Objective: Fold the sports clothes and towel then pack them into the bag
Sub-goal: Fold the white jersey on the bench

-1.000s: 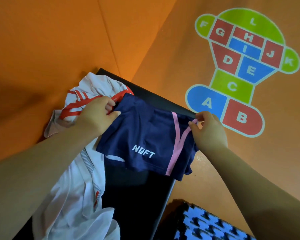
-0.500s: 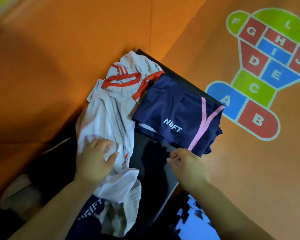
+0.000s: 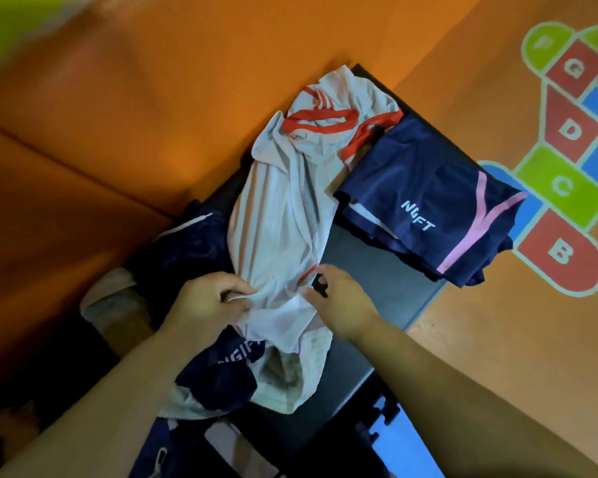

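My left hand (image 3: 211, 303) bunches the near end of the white shirt (image 3: 283, 208); my right hand (image 3: 340, 301) pinches its edge alongside. The shirt lies crumpled along the black table (image 3: 377, 291), with the folded navy shorts (image 3: 425, 201) touching its far right side.

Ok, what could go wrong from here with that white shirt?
The folded shorts overhang the table edge and touch the shirt collar; lifting the shirt may drag them off. The left hand grips the hem above another navy garment, which may come up tangled.
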{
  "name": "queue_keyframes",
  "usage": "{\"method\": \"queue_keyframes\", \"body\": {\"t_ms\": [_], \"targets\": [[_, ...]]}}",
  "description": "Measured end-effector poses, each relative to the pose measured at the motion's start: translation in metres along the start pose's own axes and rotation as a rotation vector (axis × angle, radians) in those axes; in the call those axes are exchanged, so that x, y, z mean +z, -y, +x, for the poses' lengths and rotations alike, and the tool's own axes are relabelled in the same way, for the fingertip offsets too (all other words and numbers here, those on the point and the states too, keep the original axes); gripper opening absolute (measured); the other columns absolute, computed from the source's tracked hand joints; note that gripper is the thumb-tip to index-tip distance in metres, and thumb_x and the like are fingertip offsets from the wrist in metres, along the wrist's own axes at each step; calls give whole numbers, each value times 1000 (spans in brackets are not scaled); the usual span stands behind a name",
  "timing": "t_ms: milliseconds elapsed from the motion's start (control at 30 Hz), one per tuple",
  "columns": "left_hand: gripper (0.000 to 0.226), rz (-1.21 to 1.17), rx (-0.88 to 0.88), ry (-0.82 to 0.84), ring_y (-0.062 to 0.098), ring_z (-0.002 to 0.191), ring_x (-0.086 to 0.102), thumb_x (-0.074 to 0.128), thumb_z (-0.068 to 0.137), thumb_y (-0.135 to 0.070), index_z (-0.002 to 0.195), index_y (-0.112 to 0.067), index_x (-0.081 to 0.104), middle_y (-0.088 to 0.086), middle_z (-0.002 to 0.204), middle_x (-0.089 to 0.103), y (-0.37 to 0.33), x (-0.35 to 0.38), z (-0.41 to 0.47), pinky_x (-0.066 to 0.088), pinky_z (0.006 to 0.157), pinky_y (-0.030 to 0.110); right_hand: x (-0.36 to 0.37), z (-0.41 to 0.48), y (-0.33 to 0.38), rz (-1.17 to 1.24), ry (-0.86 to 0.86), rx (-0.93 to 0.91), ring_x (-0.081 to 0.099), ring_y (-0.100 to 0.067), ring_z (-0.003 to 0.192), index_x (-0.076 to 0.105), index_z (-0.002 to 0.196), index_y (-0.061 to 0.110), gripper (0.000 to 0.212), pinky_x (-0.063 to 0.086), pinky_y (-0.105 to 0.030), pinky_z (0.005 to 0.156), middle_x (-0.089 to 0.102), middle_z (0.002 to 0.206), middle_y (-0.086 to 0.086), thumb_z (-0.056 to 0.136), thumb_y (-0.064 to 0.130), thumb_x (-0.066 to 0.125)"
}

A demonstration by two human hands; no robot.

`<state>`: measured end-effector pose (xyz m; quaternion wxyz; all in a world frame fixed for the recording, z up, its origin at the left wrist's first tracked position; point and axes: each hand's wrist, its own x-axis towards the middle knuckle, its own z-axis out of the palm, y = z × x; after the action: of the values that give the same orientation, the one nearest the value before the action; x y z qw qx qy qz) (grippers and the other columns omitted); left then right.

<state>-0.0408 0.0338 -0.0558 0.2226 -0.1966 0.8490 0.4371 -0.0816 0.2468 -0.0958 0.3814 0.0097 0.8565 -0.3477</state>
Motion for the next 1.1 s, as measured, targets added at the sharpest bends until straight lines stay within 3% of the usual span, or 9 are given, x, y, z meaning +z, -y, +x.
{"method": "queue_keyframes", "body": {"t_ms": [133, 233, 367, 433, 533, 667, 767, 933, 1100], "targets": [[24, -16, -73, 240, 0, 67, 64, 76, 73, 0, 72, -24, 73, -13, 77, 71, 6, -21, -28, 48, 54, 12, 6, 18, 21, 266, 10, 67, 56, -21, 103, 41, 124, 19, 56, 48, -38, 90, 52, 123, -2, 85, 55, 57], [18, 61, -133, 415, -2, 76, 65, 81, 69, -7, 73, -24, 76, -19, 81, 71, 15, -34, -45, 50, 60, 12, 12, 27, 40, 475, -12, 87, 54, -22, 112, 34, 135, 13, 71, 48, -37, 95, 51, 129, -2, 81, 44, 69], [20, 169, -166, 606, -6, 88, 64, 80, 68, -9, 71, -29, 75, -24, 83, 71, 30, -46, -52, 48, 77, 9, 23, 25, 54, 326, -48, 44, 55, -20, 78, 49, 91, 13, 22, 44, -22, 59, 56, 87, -1, 84, 21, 68], [8, 166, -195, 637, -2, 88, 65, 81, 69, -22, 74, -26, 76, -19, 85, 72, 33, -53, -50, 51, 82, 15, 29, 12, 53, 258, -26, 13, 46, -13, 62, 43, 73, 18, 24, 32, -13, 46, 48, 70, 4, 86, 19, 63], [11, 165, -192, 522, 3, 78, 66, 79, 73, -34, 78, -25, 74, -12, 81, 72, 37, -60, -40, 54, 78, 27, 34, -21, 41, 140, 14, -48, 43, -8, 60, 43, 67, 25, 28, 35, -12, 51, 46, 67, 8, 88, 20, 61], [11, 205, -28, 127, 5, 84, 61, 71, 80, -33, 85, -24, 67, -11, 85, 67, 29, -54, -16, 46, 71, 20, 35, -58, 13, -75, 180, -74, 53, -18, 84, 58, 90, 12, 16, 36, -26, 66, 59, 88, 0, 91, 28, 58], [21, 148, 64, 2, 9, 93, 59, 68, 84, -29, 103, -21, 63, -7, 99, 63, 11, -38, 6, 42, 75, 18, 33, -72, 0, -206, 289, -122, 50, -16, 87, 56, 91, 18, 12, 35, -21, 67, 53, 93, 5, 93, 29, 56], [44, 415, 223, 135, 26, 121, 40, 63, 86, -33, 128, -22, 53, 0, 131, 47, -23, -3, 46, 36, 100, 34, 17, -63, -16, -157, 208, -111, 51, -6, 98, 57, 114, 23, 30, 37, -18, 79, 51, 111, 10, 88, 38, 61], [4, 585, 196, 324, 26, 94, 55, 60, 86, -20, 83, -20, 60, -1, 90, 56, -28, 18, 68, 40, 69, 24, -4, -36, -7, 94, 8, -20, 56, 0, 89, 57, 115, 28, 32, 41, -8, 74, 57, 106, 12, 86, 36, 66]]}}
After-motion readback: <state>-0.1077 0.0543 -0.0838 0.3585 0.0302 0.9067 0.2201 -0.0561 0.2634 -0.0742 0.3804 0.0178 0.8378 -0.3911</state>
